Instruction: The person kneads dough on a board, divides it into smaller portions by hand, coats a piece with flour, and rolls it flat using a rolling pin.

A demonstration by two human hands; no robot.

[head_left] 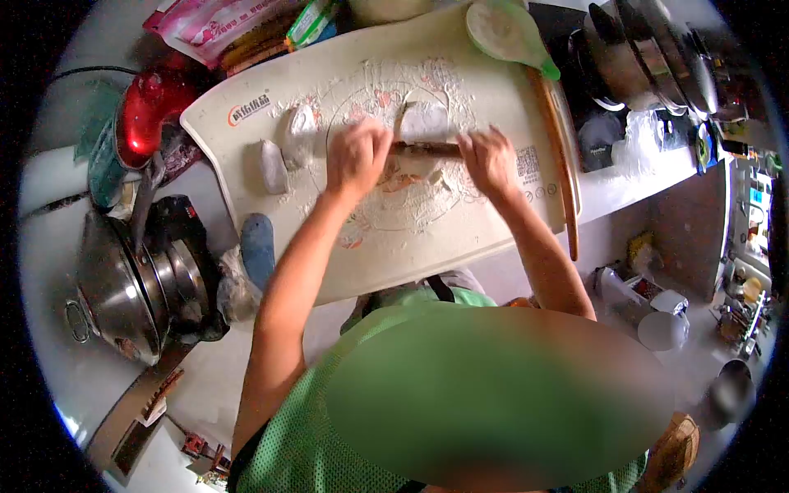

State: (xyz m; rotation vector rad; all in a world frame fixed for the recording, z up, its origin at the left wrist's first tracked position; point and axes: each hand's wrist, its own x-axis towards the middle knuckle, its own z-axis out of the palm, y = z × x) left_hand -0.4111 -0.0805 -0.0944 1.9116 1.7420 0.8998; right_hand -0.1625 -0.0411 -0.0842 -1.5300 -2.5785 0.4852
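Observation:
A short dark rolling pin lies across a floured cream mat, with a hand at each end. My left hand is closed round its left end, and my right hand is closed on its right end. Just beyond the pin sits a flattened white piece of dough. Two more floured dough pieces are left of my left hand: a larger one and a smaller one. Loose flour is spread around them.
A long wooden stick lies along the mat's right side, below a green-rimmed scoop. A lidded metal pot and a blue oval object are at left. Pans stand at the upper right, bags at the upper left.

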